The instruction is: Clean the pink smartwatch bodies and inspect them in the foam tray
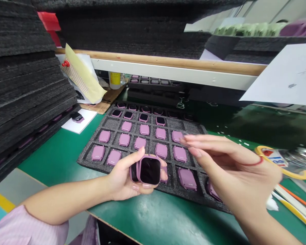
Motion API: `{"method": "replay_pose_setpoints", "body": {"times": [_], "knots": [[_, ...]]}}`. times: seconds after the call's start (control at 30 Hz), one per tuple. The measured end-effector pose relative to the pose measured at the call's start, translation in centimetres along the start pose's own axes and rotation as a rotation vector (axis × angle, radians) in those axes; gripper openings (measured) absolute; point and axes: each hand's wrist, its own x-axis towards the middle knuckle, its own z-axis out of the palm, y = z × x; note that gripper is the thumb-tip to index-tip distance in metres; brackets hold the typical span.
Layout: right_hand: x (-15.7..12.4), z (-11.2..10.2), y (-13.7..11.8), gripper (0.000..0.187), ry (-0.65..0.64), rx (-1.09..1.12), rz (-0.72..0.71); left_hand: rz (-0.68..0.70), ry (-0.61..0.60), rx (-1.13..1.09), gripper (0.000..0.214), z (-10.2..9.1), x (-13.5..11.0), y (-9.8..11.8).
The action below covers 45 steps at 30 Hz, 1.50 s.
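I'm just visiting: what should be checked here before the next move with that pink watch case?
1. Left hand grip on the pink watch case: fingers wrapped round it, screen up: ok.
2. Second case behind it in the same hand: mostly hidden: cannot tell.
3. Right hand free: blurred, above the foam tray: cannot tell.
4. Vacant pockets in the tray: several show: ok.
5. Tray flat on the green table: ok.

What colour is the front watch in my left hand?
The front watch in the left hand: mauve pink, black screen; head view.
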Motion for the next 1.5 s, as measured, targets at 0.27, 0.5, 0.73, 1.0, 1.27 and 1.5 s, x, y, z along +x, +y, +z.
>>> {"method": "replay_pose_setpoints", "body": {"times": [0.27,0.5,0.73,1.0,1.27,1.5], "knots": [[-1.9,-1.2,-1.4,0.033,-0.486,-0.062,-0.324,0.024,0.024,0.014,0.041,0.1,-0.1,-0.3],[-2.6,-0.7,-1.5,0.043,-0.522,-0.112,-0.416,0.006,0.058,0.039,0.051,0.1,-0.2,-0.3],[-1.6,1.2,-1.5,0.039,-0.427,-0.243,-0.482,0.101,0.084,0.184,0.05,0.2,0.0,-0.8],[-1.7,1.7,-1.0,0.048,-0.447,-0.081,-0.136,0.133,0.174,0.162,0.052,0.0,0.2,-1.0],[-1.3,1.4,-0.7,0.05,-0.463,-0.082,-0.215,0.056,0.15,0.143,0.052,0.0,0.0,-0.6],[-0.2,0.5,-1.1,0.043,-0.499,-0.22,-0.268,0.112,0.169,0.135,0.042,0.1,0.3,-0.7]]}}
